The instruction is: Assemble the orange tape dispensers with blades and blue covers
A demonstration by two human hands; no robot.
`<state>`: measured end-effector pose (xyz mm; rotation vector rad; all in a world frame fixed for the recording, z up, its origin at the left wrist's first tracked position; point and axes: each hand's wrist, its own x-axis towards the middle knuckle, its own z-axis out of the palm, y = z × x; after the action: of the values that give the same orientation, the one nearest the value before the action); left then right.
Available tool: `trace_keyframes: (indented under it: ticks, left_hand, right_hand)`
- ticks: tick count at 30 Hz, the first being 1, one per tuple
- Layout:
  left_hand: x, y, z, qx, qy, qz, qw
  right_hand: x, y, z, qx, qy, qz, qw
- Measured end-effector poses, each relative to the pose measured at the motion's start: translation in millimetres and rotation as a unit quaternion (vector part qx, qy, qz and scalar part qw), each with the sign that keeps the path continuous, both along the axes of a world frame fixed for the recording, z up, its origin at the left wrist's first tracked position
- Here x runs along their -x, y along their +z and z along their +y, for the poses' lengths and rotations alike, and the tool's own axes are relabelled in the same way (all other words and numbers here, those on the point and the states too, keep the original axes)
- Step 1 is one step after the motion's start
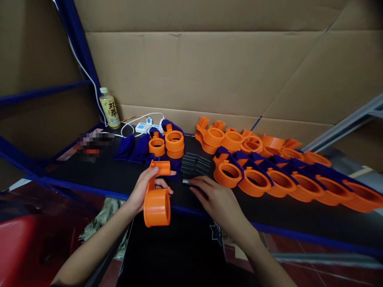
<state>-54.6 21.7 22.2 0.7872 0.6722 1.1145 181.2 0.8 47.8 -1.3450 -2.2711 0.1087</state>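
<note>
My left hand (143, 187) is closed around an orange plastic tape dispenser (157, 207), its ring hanging lowest and its thumb on the channel-shaped upper end. To its right, my right hand (214, 195) reaches to the table, thumb and fingers pinched on a small dark strip (186, 181) with a silvery face. Just beyond those fingertips lie several black strips (196, 162) in rows. Behind my left hand are stacks of dark blue flat pieces (139, 149) and a few more orange dispensers (174, 141) with blue parts on them.
Several orange dispensers with blue parts (254, 181) line the table's right side, with plain orange ones (233, 139) behind them. A yellow-labelled bottle (110, 109), a white power strip (142, 127) and cables stand at the back left. A cardboard wall (203, 71) closes the rear.
</note>
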Motion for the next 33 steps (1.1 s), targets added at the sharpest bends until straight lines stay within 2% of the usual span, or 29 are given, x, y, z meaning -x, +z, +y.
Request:
trace_keyframes:
  ticks: [2,5,13,16,19,25,28,33]
  left_hand:
    - [-2.4,-1.4,1.0,-0.02,0.0,0.022,1.0]
    - [-5.2,-5.6,1.5,-0.051,-0.011,0.054,0.997]
    - [-2.7,-10.3,1.1,-0.124,-0.041,0.146,0.981]
    - [-2.4,-11.8,2.6,-0.13,-0.045,0.158,0.978]
    - [-2.6,-13.2,4.1,-0.129,-0.05,0.161,0.977]
    - [-3.5,-13.0,5.3,-0.136,-0.055,0.17,0.974]
    - [-3.7,-12.6,5.4,-0.141,-0.055,0.174,0.973]
    - [-4.4,-9.4,4.8,-0.138,-0.057,0.175,0.973]
  right_hand:
    - [-2.8,-7.8,6.1,-0.008,-0.024,-0.078,0.997]
    - [-3.4,-16.5,9.3,-0.018,-0.039,-0.134,0.99]
    - [-2.8,-18.0,14.4,-0.02,-0.045,-0.149,0.988]
    - [-2.9,-15.9,16.6,-0.003,-0.048,-0.119,0.992]
    - [-3.8,-11.5,18.3,0.025,-0.037,-0.043,0.998]
    - [2.4,12.8,16.6,0.061,0.037,0.14,0.988]
    - [10.8,24.8,17.2,0.085,0.087,0.168,0.978]
    - [21.7,29.3,27.0,0.089,0.085,0.149,0.981]
